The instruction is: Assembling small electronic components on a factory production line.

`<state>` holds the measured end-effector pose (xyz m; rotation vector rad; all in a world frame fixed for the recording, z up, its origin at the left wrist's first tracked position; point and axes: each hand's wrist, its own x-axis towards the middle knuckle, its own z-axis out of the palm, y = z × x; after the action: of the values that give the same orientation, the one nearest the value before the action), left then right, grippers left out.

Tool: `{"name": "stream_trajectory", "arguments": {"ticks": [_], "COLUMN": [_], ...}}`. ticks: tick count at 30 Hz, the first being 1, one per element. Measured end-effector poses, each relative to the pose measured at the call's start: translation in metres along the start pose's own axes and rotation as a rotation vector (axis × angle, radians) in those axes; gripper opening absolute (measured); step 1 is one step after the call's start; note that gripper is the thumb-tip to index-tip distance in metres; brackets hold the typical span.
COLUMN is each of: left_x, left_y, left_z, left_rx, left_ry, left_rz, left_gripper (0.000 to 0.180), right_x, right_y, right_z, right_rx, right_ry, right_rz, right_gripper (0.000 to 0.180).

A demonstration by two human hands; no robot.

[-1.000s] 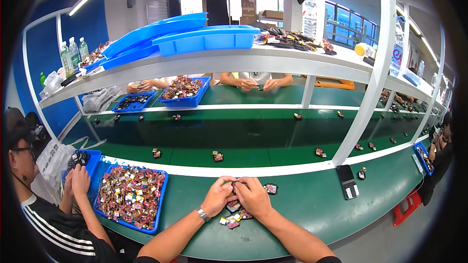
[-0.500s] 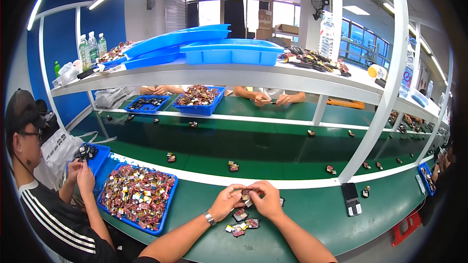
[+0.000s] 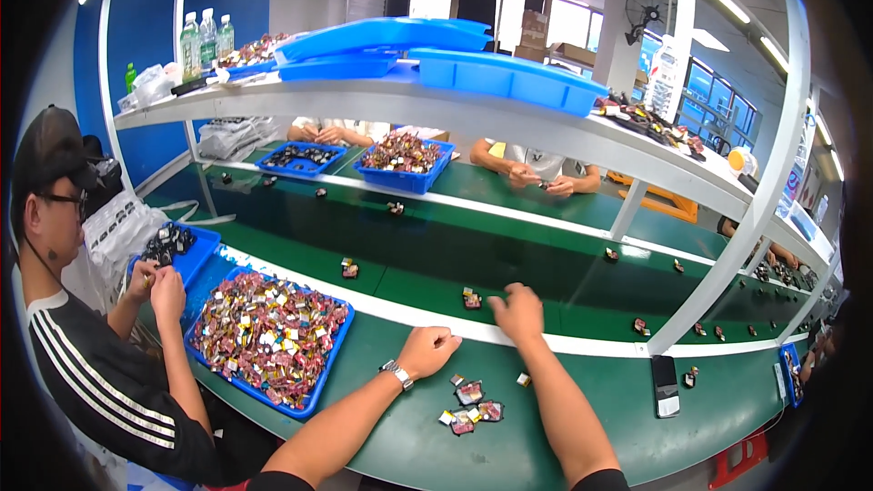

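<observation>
Right hand at a small part on the conveyor belt

The right hand [image 3: 518,311], fingers curled down, reaches over the white strip to a small red-and-dark part [image 3: 471,298], seemingly touching it; bare green belt lies beyond. The left hand [image 3: 429,350] rests in a loose fist near the blue tray's [image 3: 320,380] edge.

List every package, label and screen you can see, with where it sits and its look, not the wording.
Phone: flat on the green bench, right of the hands; black slab, dark screen.
Bottles: top shelf, left; clear, green labels.
Cardboard boxes: far back; brown.
Plastic bags: left, beneath the shelf; clear, bundled.
</observation>
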<state>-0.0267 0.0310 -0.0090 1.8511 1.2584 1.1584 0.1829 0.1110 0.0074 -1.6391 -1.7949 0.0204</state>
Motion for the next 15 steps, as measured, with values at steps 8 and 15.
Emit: {"name": "stream_trajectory", "arguments": {"ticks": [8,15], "left_x": [-0.01,-0.058], "left_y": [0.012,0.082], "left_z": [0.003,0.023], "left_rx": [0.486,0.478], "left_ry": [0.024,-0.041], "left_rz": [0.671,1.279], "left_gripper": [0.028,0.015], "right_x": [-0.011,-0.089], "right_y": [-0.024,-0.033], "right_z": [0.023,-0.065], "right_rx": [0.063,0.299], "right_ry": [-0.089,-0.015], "right_rz": [0.068,-0.174], "right_gripper": [0.048,0.049]}}
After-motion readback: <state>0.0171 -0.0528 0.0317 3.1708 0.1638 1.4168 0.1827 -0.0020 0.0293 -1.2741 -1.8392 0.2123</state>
